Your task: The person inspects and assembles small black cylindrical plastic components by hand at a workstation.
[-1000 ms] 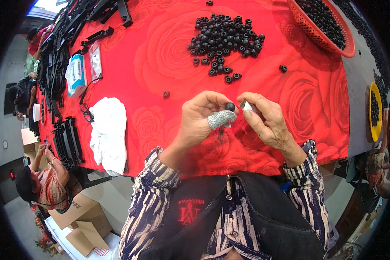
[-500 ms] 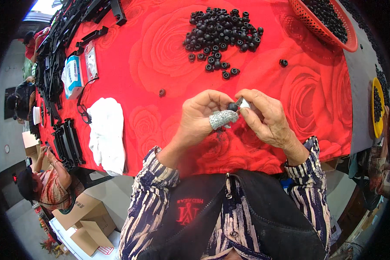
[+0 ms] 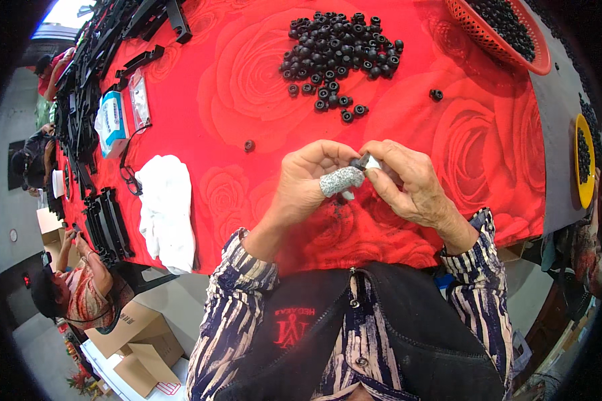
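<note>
My left hand (image 3: pixel 304 177) is closed on a small round black knob (image 3: pixel 356 162), which the fingers mostly hide. A grey speckled cover (image 3: pixel 341 180) wraps its thumb. Against the knob, my right hand (image 3: pixel 411 180) pinches a small tool with a white part (image 3: pixel 373 162) and a thin dark tip; its exact kind is not clear. Both hands meet above the red rose-patterned cloth (image 3: pixel 241 87). Beyond them lies a loose pile of similar black knobs (image 3: pixel 341 57). Single knobs rest apart, a left one (image 3: pixel 249 145) and a right one (image 3: pixel 436 95).
A red basket (image 3: pixel 491 59) of black pieces stands far right, near a yellow tray (image 3: pixel 586 199). On the left are white fabric (image 3: pixel 166 214), a tissue pack (image 3: pixel 113 123), and long black plastic parts (image 3: pixel 107 224). Other people sit beyond; a cardboard box (image 3: pixel 137 327) is lower left.
The knob has turned or sunk deeper between my left fingers, so less of it shows. The tool's tip now lies across it. Both hands stay in nearly the same place.
</note>
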{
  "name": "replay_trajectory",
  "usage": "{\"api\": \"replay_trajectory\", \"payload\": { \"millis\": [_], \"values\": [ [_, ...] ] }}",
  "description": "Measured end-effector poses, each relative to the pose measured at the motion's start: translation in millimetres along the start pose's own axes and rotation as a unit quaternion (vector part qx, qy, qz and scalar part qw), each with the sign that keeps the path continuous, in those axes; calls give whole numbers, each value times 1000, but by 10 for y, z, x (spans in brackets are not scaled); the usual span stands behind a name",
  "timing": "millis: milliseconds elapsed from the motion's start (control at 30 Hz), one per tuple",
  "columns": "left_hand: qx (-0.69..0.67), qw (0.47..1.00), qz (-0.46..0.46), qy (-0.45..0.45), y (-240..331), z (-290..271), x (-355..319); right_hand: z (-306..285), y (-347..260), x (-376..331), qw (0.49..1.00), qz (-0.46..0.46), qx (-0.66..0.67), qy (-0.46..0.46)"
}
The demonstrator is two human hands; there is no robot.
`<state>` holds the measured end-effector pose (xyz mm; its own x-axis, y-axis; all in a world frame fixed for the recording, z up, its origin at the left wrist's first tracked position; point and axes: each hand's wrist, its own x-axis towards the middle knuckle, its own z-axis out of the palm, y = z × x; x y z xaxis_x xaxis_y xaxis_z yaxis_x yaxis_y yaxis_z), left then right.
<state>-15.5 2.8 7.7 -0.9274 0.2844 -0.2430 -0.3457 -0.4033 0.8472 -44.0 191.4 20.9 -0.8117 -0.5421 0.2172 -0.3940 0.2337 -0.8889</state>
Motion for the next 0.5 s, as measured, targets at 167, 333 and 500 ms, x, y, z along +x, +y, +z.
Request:
{"api": "replay_trajectory", "payload": {
  "millis": [167, 333, 500],
  "values": [
    [-17, 1000, -2, 0, 10, 22, 1, 10, 25, 6, 999, -22, 1, 31],
    [-18, 1000, 10, 3, -1, 11, -5, 7, 7, 1, 1000, -11, 2, 13],
    [-7, 1000, 24, -6, -15, 6, -3, 46, 47, -1, 999, -31, -2, 44]
  ]
}}
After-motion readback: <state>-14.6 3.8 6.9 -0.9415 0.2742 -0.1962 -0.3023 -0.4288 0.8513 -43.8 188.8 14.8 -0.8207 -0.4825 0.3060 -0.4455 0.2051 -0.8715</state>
